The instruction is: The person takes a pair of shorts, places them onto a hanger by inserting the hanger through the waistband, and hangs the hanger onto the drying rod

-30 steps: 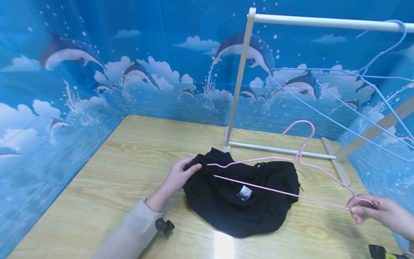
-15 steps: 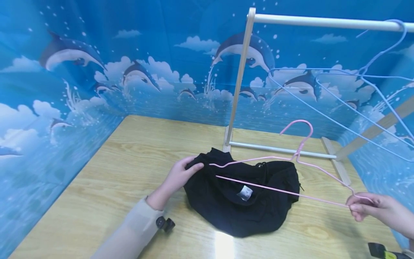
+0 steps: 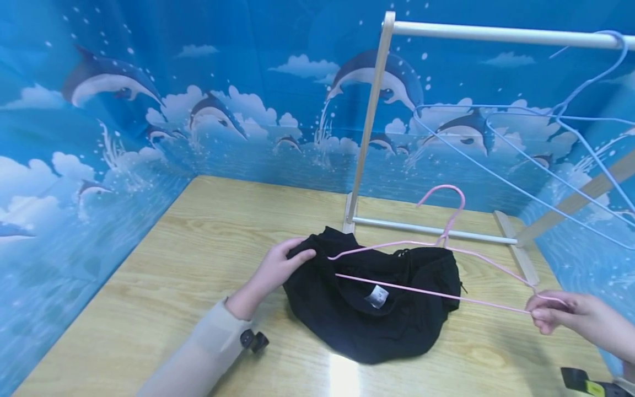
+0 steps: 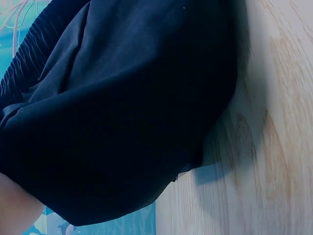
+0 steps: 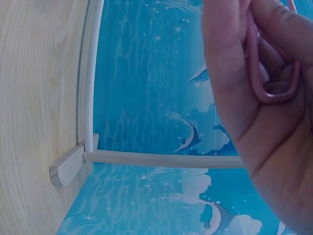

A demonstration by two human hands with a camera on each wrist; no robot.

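Note:
Black shorts (image 3: 367, 331) with a white label and a drawstring lie bunched on the table, waist opening upward. My left hand (image 3: 281, 266) pinches the left side of their waistband, thumb on top. The gathered elastic waistband (image 4: 36, 49) shows in the left wrist view. A pink wire hanger (image 3: 448, 226) spans the opening, hook up. Its left end passes inside the waistband near my left thumb and is hidden there. My right hand (image 3: 570, 314) grips the hanger's right end, off to the right of the shorts. The looped hanger end (image 5: 274, 98) lies against my right palm.
A clothes rack (image 3: 369, 121) with a white top rail (image 3: 496, 34) stands behind, on the right. Blue hangers (image 3: 555, 110) hang from it above the pink one. A dolphin-print curtain (image 3: 238, 66) borders the wooden table (image 3: 213, 220) at the back and sides.
My right hand has moved slightly left, sliding the pink hanger left and a little lower, its left end further inside the waistband. The left hand and shorts have stayed nearly in place.

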